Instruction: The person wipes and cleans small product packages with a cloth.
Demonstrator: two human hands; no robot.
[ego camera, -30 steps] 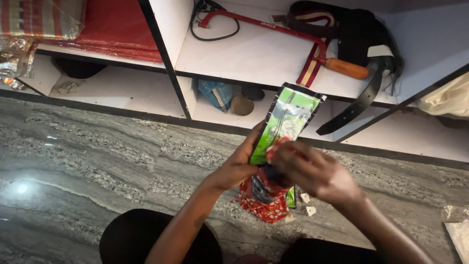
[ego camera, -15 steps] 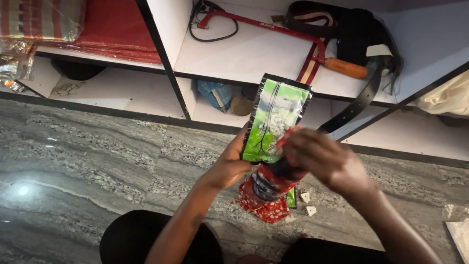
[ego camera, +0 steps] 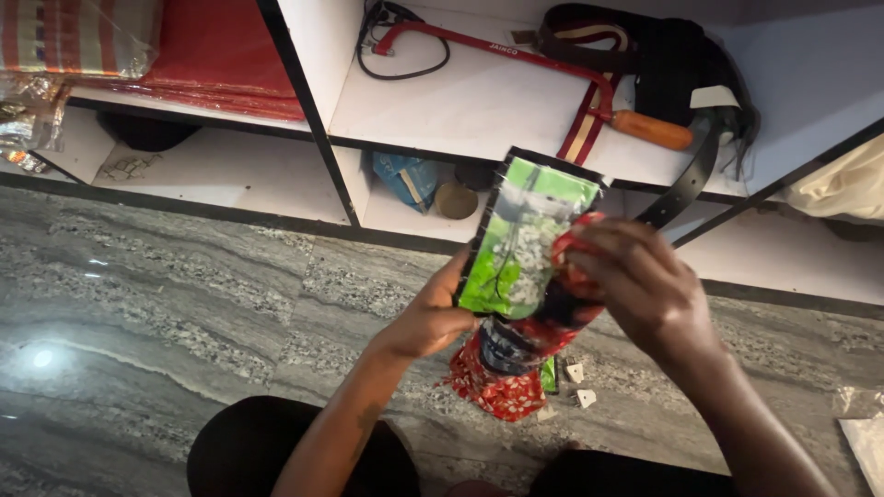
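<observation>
Head view: my left hand point(ego camera: 433, 317) holds the green packet point(ego camera: 525, 239) by its left edge, fingers curled tight on it. My right hand point(ego camera: 640, 285) is closed on the right side of the packet, and also grips the top of a red wrapper point(ego camera: 502, 382) that hangs down below both hands. Just under my right hand, small white bits point(ego camera: 578, 385) lie on the grey floor point(ego camera: 184, 285). Past my hands is a white shelf point(ego camera: 479, 106) with a red saw point(ego camera: 552, 69).
</observation>
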